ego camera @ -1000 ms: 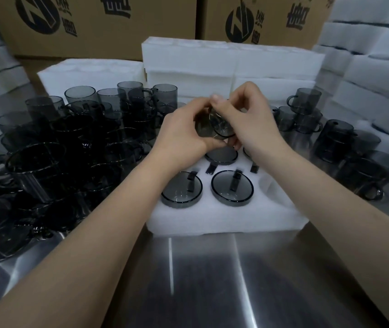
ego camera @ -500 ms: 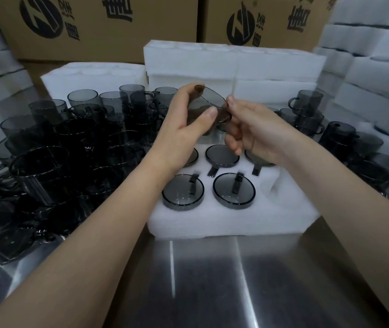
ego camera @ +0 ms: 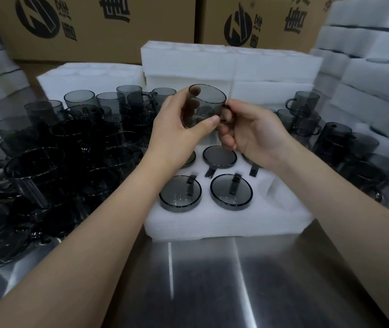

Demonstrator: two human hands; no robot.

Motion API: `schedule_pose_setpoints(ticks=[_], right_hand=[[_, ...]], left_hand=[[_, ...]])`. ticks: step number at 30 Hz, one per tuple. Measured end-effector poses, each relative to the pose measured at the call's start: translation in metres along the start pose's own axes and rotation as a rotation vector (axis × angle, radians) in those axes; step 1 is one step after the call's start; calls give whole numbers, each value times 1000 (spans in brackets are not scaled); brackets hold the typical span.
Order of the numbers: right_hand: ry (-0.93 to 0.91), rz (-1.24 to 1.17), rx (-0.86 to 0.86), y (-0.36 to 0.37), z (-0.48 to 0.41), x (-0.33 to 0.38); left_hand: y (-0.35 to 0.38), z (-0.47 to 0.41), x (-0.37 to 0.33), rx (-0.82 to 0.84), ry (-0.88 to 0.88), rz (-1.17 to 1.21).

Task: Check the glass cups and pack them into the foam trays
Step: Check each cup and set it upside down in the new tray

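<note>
Both hands' grip round smoky glass cup [ego camera: 208, 104], left hand [ego camera: 177, 136] on body, right hand [ego camera: 251, 132] at handle

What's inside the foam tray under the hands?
Upside-down glass cups sit in the foam tray: two in the near row, one clear behind. The left hand and right hand, holding another cup, partly cover two more.

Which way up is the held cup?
Roughly upright: the cup has its open rim uppermost; left hand grips its body, right hand its handle.
</note>
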State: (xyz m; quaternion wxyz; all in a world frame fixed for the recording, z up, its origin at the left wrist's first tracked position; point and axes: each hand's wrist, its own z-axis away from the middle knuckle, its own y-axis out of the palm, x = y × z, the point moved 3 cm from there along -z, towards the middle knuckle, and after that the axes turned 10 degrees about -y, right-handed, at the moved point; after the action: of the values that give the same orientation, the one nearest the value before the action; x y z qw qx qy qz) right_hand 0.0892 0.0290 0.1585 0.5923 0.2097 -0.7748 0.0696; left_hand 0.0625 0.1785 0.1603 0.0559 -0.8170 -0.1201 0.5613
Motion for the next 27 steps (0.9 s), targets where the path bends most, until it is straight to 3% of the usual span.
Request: schedule_pose_setpoints(ticks=[7,17,22,27], right_hand=[[-168,-30,116,9,5,4],[-359,300,34,12,6,10],[-379,336,-32,12,4,10],[-218,96,24,10,1,6]], left_hand=[[-2,-3,4,4,-130,299],[1,-5,9,23,-213,253],[3,-7,9,57,-212,204],[4,-5,8,80,-135,180]])
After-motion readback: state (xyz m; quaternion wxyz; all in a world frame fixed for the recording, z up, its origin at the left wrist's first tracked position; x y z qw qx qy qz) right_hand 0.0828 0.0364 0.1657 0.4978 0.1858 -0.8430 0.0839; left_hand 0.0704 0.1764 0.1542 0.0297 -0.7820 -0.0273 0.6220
